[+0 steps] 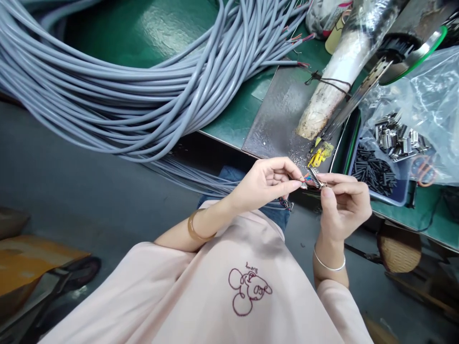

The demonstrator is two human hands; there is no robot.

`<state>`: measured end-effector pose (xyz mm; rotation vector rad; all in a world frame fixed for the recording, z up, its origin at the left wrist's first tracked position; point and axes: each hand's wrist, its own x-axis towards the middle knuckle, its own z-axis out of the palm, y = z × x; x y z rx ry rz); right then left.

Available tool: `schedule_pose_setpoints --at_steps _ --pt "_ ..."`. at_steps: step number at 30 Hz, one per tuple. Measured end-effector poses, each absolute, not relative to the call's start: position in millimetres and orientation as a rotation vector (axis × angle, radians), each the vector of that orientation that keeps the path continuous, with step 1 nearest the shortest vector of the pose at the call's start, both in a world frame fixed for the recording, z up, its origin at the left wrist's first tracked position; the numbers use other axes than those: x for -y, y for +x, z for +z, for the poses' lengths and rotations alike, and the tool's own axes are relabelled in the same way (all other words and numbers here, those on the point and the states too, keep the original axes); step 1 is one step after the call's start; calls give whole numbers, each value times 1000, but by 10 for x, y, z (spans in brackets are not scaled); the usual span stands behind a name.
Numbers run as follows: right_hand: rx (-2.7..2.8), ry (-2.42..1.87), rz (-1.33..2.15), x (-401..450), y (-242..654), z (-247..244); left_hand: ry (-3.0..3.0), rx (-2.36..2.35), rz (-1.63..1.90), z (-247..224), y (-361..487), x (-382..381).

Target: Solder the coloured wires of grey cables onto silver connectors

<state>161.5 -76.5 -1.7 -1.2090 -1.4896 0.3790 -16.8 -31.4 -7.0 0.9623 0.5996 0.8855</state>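
Pale pink shirt (201, 296) nearest the camera, on the near side of a small metal connector (315, 178). At the connector's right, and nearer to it: right hand (346, 203), thumb and forefinger pinched on its near end, other fingers loosely curled, forearm upright from the near side. Just left of the connector: left hand (268, 179), thumb and forefinger pressed together on thin coloured wires (306, 178), palm mostly hidden, forearm slanting in from the near left. Connector's long axis aslant, far left to near right, across the line of the wires; contact between wires and connector too small to tell. Just beyond the connector, yellow piece (320, 153) on a dark metal plate (279, 110). Right of the connector, blue tray (396, 198) with black tubes (371, 172). Far left of the connector, bundled grey cables (143, 91).
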Motion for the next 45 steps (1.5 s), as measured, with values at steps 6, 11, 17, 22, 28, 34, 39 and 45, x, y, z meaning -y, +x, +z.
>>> schedule_pose_setpoints --at_steps 6,11,17,22,28,34,39,45 --pt "1433 -1383 388 832 1605 -16 1232 -621 1032 -102 -185 361" --pt "1381 -1445 439 861 1604 13 1339 -639 1060 -114 -184 364" --pt "1240 -1368 671 827 1609 -18 1315 -663 1033 -86 -156 392" --pt "1221 -1387 610 838 1568 -52 1169 -675 1002 -64 -136 391" --pt "1364 -1338 263 843 1573 -107 1022 -702 958 -68 -123 358" --pt "1574 -1172 176 832 1602 -123 939 -677 832 -50 -172 341" --pt "1440 -1450 430 843 1584 -55 938 -651 796 -43 -180 337" --pt "1281 -1406 793 802 1591 25 962 -670 815 -81 -179 342"
